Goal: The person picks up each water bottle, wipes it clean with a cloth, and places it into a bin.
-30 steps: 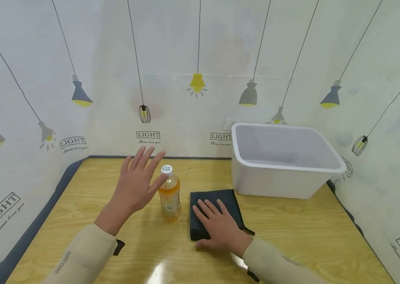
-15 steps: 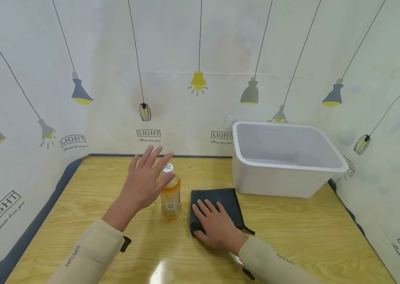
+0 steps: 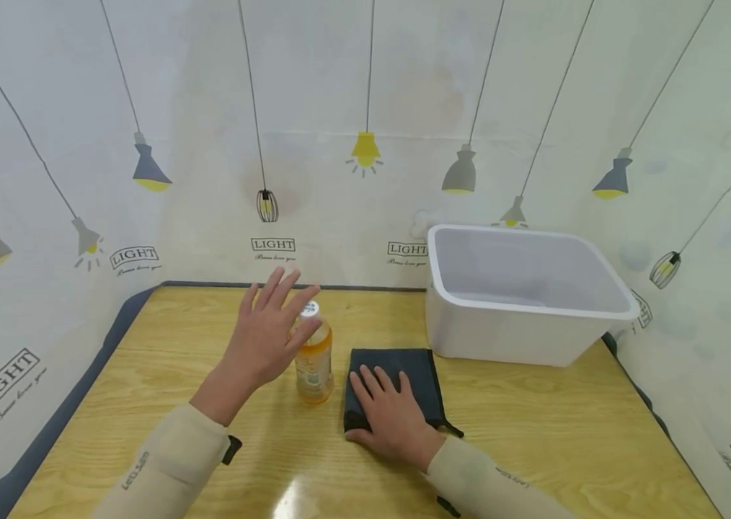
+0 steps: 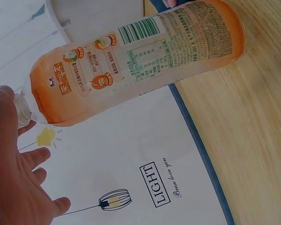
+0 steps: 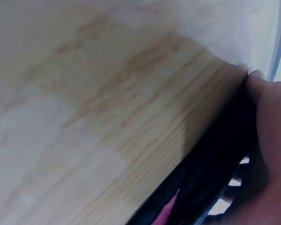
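Note:
A clear plastic drink bottle [image 3: 315, 367] with orange liquid, a printed label and a white cap stands upright on the table. Beside its top is my left hand [image 3: 264, 339], raised, with fingers spread and mostly straight. In the left wrist view the thumb and one finger lie on either side of the cap; I cannot tell whether they touch it. To the bottle's right lies a flat, folded dark-blue fabric item [image 3: 422, 382] with black edging and a short loop. My right hand [image 3: 394, 418] rests on it, fingers extended, thumb along its near edge, partly covering it.
A white open-topped plastic bin [image 3: 502, 335] stands at the back right, just beyond the fabric item. Around the wooden table [image 3: 164, 346] hang pale sheets [image 3: 326, 180] printed with lamps. A pink patch [image 5: 166, 211] shows beneath the dark fabric's edge in the right wrist view.
My left hand has shifted right, closer to the bottle's cap. My right hand has slid slightly left, its thumb now at the fabric's near edge. Bottle and bin stay in place.

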A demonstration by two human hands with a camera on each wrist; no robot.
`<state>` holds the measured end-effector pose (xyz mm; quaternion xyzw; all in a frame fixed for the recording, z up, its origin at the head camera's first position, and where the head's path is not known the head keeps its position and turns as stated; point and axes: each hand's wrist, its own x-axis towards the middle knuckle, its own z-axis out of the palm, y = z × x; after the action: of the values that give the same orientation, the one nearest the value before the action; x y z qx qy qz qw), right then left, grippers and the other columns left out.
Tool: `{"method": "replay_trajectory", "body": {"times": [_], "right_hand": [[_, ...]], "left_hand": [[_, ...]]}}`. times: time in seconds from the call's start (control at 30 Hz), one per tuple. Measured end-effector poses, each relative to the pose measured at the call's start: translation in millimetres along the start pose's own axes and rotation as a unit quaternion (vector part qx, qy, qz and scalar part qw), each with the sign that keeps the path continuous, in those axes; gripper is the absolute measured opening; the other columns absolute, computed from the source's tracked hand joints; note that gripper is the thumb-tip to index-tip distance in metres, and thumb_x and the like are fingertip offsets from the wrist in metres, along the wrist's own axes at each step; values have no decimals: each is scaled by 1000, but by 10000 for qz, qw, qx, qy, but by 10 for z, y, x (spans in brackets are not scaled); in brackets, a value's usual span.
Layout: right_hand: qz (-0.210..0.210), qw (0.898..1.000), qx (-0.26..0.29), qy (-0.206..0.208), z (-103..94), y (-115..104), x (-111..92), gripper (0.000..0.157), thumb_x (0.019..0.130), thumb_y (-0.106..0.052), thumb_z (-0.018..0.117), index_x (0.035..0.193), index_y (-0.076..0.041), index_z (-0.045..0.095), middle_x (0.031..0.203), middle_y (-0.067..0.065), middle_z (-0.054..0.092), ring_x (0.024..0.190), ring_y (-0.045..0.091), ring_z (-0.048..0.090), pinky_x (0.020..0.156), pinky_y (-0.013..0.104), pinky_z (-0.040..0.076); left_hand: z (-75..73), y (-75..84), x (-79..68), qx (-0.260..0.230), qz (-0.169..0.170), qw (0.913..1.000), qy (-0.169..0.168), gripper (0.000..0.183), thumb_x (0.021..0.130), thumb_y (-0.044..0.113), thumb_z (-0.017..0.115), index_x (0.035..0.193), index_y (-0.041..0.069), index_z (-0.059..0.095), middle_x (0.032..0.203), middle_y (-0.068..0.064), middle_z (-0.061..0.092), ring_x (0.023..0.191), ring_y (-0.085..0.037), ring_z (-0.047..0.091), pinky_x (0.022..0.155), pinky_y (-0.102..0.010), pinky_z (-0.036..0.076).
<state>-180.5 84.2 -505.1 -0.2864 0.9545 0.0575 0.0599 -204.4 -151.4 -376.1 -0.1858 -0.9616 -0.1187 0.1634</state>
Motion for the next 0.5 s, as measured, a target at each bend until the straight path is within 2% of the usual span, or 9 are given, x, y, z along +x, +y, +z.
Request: {"method": "replay_trajectory", "body": {"times": [0.23, 0.5], "right_hand": [[-12, 10000, 9, 99, 0, 25, -10, 90, 89, -76, 38, 158, -23, 12, 164, 3, 18, 148, 27, 28, 111, 63, 30], [36, 9996, 3, 268, -37, -2, 15, 95, 86, -79, 40, 158, -22, 15, 163, 4, 21, 143, 27, 35, 106, 63, 36]], "left_hand": [[-6, 18, 2, 4, 30, 10000, 44, 52, 101, 52, 42, 146, 26, 44, 159, -8, 30, 152, -30, 16, 118, -61, 16], [-24, 23, 10, 52, 53, 10000, 63, 49, 101, 51, 43, 141, 24, 50, 160, -6, 30, 152, -28, 15, 118, -60, 16]]}}
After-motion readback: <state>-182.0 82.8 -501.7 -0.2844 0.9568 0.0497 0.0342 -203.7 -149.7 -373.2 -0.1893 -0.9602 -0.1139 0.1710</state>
